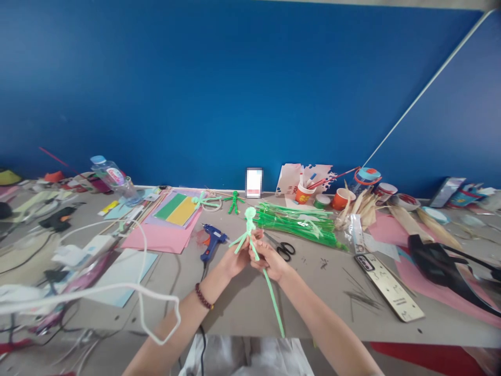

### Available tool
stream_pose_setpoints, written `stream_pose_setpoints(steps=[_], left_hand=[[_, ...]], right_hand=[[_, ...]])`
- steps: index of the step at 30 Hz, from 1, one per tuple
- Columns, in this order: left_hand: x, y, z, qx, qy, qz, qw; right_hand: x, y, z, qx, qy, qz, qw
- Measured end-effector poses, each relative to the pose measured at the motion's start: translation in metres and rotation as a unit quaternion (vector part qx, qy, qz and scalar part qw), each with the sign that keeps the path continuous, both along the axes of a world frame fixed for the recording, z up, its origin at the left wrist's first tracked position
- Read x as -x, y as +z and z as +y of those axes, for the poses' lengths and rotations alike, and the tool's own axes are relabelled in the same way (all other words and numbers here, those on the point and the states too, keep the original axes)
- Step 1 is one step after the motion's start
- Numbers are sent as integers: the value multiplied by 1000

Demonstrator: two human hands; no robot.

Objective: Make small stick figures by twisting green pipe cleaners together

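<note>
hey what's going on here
A person holds a pale green figure in both hands, the left hand and right hand close together around its lower part. A long green stem hangs down below the right hand. On the table beyond lie a glue gun, scissors and a bundle of green stems, with two other green figures farther back.

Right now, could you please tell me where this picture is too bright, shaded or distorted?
Head view: the small screen is bright white, its border pixelated; the pale green figure in the left hand and right hand is washed out at its head; the blue wall is darker at lower left than in the middle; the bottle seems to lean outward, probably from wide-angle distortion.
</note>
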State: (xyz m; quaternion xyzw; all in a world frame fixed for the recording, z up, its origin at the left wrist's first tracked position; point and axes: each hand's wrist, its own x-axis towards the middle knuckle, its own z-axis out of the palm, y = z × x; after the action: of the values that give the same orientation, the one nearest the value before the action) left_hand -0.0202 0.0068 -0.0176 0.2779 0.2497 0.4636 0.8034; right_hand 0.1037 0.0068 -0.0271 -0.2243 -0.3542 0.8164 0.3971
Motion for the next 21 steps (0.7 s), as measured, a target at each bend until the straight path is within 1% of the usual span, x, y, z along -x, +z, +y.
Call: stream_pose_setpoints(steps=[2,4,6,7,8,9,10,11,12,13,15,16,18,19,20,21], left_hand=[[-2,0,2,1,0,8,1000],[-3,-2,5,0,22,18,1000],[-3,-7,9,4,76,40,996],[-2,-10,10,8,119,59,991],[0,-11,12,10,172,83,981],[2,-13,13,5,231,115,966],[4,-13,13,-14,289,151,945],[6,-12,13,-48,329,192,924],[7,-10,12,-89,342,230,907],[7,-8,11,-129,330,260,898],[6,-5,9,-175,275,289,900],[4,-4,8,-181,256,293,903],[1,-5,7,-170,240,287,912],[-1,-6,8,-158,240,277,917],[-1,-8,8,-144,240,264,923],[-1,-10,9,-131,238,248,930]], right_hand=[[-1,-1,3,-34,-65,-41,996],[-4,-1,8,-73,-142,-97,983],[-8,1,12,-113,-216,-155,957],[-11,3,13,-142,-250,-189,939],[-13,5,13,-178,-281,-227,915],[-16,7,13,-225,-307,-271,884],[-17,9,11,-276,-328,-320,845],[-18,10,9,-327,-342,-365,802],[-19,10,7,-371,-349,-404,760],[-18,10,5,-410,-350,-435,721],[-15,6,1,-476,-341,-484,651],[-13,4,0,-502,-336,-505,616],[-9,0,-1,-539,-328,-543,554],[-8,-1,-2,-549,-324,-557,532],[-7,-2,-2,-555,-319,-566,519],[-7,-2,-3,-557,-312,-570,517]])
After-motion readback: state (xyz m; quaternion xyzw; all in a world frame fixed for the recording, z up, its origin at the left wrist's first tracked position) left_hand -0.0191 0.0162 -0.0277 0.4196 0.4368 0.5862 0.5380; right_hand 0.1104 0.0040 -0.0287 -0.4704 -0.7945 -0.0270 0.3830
